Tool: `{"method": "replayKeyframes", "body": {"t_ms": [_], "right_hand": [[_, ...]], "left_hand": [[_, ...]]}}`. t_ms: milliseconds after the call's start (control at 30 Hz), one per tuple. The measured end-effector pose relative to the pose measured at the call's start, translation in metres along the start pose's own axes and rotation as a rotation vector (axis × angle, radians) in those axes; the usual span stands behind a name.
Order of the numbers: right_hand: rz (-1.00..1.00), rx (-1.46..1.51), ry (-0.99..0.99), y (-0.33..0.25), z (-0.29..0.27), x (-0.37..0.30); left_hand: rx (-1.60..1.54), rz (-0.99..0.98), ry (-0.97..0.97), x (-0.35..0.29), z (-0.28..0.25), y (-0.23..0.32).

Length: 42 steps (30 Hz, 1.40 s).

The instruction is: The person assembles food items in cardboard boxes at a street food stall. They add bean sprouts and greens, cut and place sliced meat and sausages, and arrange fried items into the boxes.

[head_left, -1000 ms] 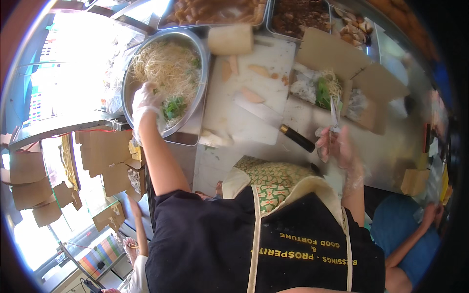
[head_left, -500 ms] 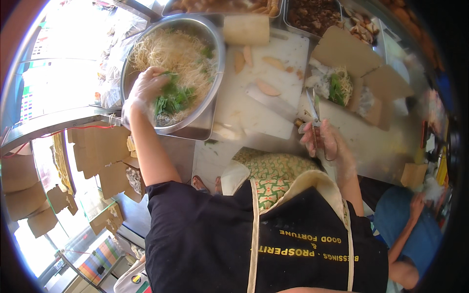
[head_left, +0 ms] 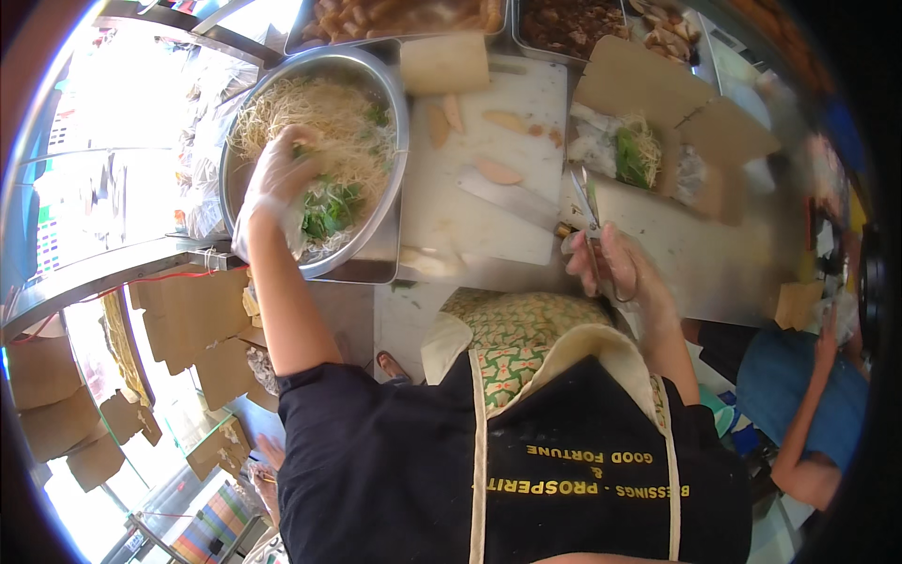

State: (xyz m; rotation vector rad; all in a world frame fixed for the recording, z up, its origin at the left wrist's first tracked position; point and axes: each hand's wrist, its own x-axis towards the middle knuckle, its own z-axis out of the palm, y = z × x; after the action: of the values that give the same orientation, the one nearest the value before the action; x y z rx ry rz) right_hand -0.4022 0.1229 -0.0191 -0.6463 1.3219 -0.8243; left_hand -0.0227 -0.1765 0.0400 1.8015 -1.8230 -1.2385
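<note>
A large steel bowl (head_left: 400, 141) at the left holds pale bean sprouts (head_left: 329, 101) and chopped green leaves (head_left: 331, 209). My left hand (head_left: 280, 174), in a clear plastic glove, reaches into it over the sprouts. Its fingers are smeared by motion, and a little green shows beside them. In my right hand (head_left: 622, 263), also gloved, is a pair of scissors (head_left: 592, 214), its blades slightly apart and pointing away from me. A cleaver (head_left: 512, 200) lies on the white cutting board (head_left: 531, 99) beside sliced pale pieces (head_left: 498, 171).
An open cardboard box (head_left: 644, 77) at the right holds plastic, greens and sprouts (head_left: 639, 150). Metal trays of food (head_left: 399, 19) line the far edge. A pale block (head_left: 443, 64) sits at the board's far left corner. A person in blue (head_left: 799, 395) is at the lower right.
My left hand has shifted from the green leaves toward the sprouts, uncovering more leaves. My right hand still holds the scissors. The whole view has shifted slightly.
</note>
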Motion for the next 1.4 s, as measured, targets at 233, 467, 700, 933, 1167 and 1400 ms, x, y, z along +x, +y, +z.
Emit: {"method": "replayKeyframes", "body": {"t_ms": [233,467,700,933,1167,1400], "right_hand": [[-0.012,0.008,-0.032,0.007,0.001,0.0],[0.044,-0.064,-0.06,0.014,-0.028,-0.001],[-0.046,-0.027,-0.13,0.02,-0.056,-0.02],[-0.051,0.163,0.065,0.027,-0.115,-0.077],[-0.054,0.256,0.275,0.05,-0.157,-0.122],[-0.064,0.202,0.356,0.061,-0.198,-0.132]], "left_hand": [[0.647,0.099,0.025,0.018,0.066,0.024],[0.124,0.017,0.027,0.057,-0.012,-0.055],[-0.184,0.235,0.201,0.023,-0.02,-0.015],[-0.574,0.557,-0.286,-0.032,0.137,0.152],[0.196,0.86,-0.423,-0.028,0.39,0.247],[0.5,0.59,-0.591,-0.066,0.505,0.267]]}}
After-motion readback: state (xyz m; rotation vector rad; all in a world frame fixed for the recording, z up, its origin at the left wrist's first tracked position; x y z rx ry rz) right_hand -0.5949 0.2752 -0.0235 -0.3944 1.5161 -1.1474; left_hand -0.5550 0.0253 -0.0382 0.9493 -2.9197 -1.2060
